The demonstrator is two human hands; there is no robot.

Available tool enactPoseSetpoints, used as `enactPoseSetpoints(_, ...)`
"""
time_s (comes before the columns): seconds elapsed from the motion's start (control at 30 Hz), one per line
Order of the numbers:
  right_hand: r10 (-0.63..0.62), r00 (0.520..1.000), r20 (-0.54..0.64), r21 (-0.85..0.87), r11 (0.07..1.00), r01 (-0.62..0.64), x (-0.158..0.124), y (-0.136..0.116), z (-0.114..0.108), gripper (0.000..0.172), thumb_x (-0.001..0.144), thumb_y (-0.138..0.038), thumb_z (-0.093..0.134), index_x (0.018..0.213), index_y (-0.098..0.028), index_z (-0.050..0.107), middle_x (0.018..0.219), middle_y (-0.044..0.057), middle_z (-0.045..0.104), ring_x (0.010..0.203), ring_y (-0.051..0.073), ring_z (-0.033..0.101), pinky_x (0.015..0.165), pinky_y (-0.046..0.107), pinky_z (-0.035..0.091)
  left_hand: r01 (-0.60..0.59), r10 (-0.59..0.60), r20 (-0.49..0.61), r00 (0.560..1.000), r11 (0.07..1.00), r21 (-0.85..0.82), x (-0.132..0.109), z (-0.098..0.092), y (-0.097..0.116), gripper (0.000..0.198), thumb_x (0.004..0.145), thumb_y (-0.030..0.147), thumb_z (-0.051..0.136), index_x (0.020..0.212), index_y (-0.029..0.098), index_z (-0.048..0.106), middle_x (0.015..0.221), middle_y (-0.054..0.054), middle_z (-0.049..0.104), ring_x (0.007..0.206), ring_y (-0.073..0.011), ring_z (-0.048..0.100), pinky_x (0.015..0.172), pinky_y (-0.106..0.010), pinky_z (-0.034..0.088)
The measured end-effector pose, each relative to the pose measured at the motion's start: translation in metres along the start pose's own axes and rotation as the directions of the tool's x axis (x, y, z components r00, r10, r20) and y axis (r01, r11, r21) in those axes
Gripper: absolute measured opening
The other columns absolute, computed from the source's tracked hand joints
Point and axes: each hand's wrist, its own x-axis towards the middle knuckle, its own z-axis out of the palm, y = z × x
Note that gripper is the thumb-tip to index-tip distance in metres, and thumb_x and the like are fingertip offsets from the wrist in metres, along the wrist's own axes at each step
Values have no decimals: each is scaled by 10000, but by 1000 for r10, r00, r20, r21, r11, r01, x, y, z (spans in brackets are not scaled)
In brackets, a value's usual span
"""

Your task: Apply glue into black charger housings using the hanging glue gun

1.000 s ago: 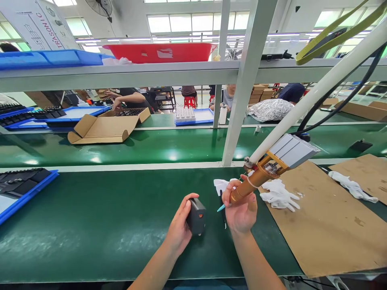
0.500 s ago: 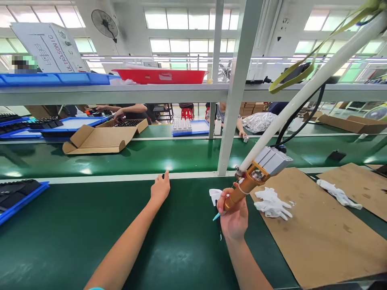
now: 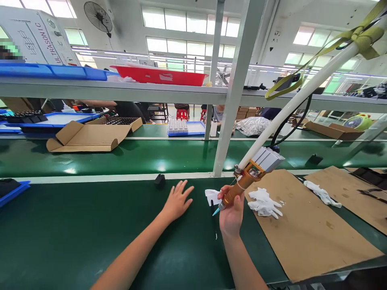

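Observation:
My right hand [image 3: 232, 215] is wrapped round a gold-coloured glue dispensing gun [image 3: 238, 189] with a light blue tapered nozzle, which points down and to the left. A grey block and a white pole [image 3: 272, 125] join its upper end. My left hand [image 3: 178, 201] holds nothing; its fingers are spread over the green work surface [image 3: 75, 229]. A small black block [image 3: 160, 180] sits just beyond it to the left, by the pale rail. Between my hands lie a white scrap [image 3: 211, 196] and a thin black pen-like tool [image 3: 213, 217].
White gloves [image 3: 265, 202] lie on a cardboard sheet [image 3: 314, 233] at the right. A metal post [image 3: 228, 104] and a shelf beam [image 3: 121, 94] stand ahead. Beyond the rail runs a green belt [image 3: 136, 161]. A blue tray [image 3: 15, 195] is at the left edge.
My left hand has let go of the small black block by the rail, moved right and nearer, and spread its fingers. The right hand keeps its hold; the view has shifted slightly.

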Motion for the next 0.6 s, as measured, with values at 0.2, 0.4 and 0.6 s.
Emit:
enactPoseSetpoints(0.2,-14,996,-92,-120,993,3,10,0,-8,254,845,-461,530,991,-254,542,948,4,577,761,121,554,636,249,416,-261,277,72,958,950,-174,7,23,26,475,931,411,467,1394,444,365,1556,-15,255,1415,-304,232,1090,-629,188)
enactPoseSetpoints(0.4,-23,993,-119,-280,960,-11,30,0,-37,327,825,-445,570,1094,-261,567,1042,12,603,977,165,570,860,329,430,-158,161,5,987,972,-176,8,36,26,439,940,422,434,1348,264,481,1479,-122,386,1382,-312,306,1113,-571,217)
enactPoseSetpoints(0.6,-23,998,-61,-383,924,-2,55,-1,-57,399,761,-394,649,1124,-240,583,1073,18,630,1050,189,560,942,370,412,-105,96,-56,994,976,-192,3,37,23,521,945,393,401,1429,210,339,1455,-143,405,1347,-274,370,1107,-497,277)
